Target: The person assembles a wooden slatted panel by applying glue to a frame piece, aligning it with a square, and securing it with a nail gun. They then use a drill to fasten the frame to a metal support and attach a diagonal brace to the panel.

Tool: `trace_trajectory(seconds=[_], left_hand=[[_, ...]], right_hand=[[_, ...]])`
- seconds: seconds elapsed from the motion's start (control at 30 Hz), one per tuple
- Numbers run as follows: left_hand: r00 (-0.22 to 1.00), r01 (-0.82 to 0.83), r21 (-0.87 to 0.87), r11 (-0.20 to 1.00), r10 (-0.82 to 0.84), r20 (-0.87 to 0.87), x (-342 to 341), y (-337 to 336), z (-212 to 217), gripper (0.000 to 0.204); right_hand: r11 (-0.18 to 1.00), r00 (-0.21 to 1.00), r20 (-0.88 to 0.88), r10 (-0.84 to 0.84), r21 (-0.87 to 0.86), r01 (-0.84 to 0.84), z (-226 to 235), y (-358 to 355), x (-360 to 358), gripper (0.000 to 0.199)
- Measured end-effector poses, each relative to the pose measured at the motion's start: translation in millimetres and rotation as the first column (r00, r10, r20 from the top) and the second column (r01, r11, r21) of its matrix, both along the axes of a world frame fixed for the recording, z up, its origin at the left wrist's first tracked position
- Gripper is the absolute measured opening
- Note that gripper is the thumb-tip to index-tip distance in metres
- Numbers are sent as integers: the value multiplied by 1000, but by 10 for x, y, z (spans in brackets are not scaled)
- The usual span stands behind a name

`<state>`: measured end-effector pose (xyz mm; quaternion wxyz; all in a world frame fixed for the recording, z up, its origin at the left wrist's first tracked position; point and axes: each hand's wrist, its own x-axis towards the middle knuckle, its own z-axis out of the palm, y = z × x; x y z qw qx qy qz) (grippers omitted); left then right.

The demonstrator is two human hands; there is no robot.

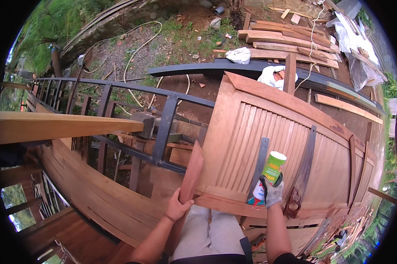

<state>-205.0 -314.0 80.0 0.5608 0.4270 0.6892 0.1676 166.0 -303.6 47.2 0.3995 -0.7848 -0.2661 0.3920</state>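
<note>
My left hand (178, 208) is closed around a reddish-brown wooden board (192, 171) that stands slanted by the near left corner of a panelled wooden door (220, 154). In my right hand (274, 192), which wears a grey and dark glove, is a green and white glue bottle (274, 165). It is tilted over the door, its white base away from me and its red nozzle low toward the near edge. Beneath it lies a flat dark metal blade (260, 158), partly hidden by the bottle. Right of the glove, a handsaw (305, 165) rests across the door with its handle toward me.
A dark metal frame (165, 127) runs to the left beside long planks (97, 187). A pale wooden beam (66, 125) juts in from the left. Dark metal beams (198, 68), stacked timber (291, 42) and plastic sheeting (357, 48) lie on the ground beyond the door.
</note>
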Motion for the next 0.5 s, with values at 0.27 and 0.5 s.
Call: trace_trajectory(seconds=[0.27, 0.5], left_hand=[[997, -67, -86, 994, 64, -40, -116, -512, 130, 69], [985, -161, -92, 983, 155, -72, -152, -630, 189, 64]], right_hand=[[865, 433, 763, 480, -332, -376, 132, 1419, -476, 90], [754, 237, 743, 626, -500, -426, -593, 3060, -1711, 80]])
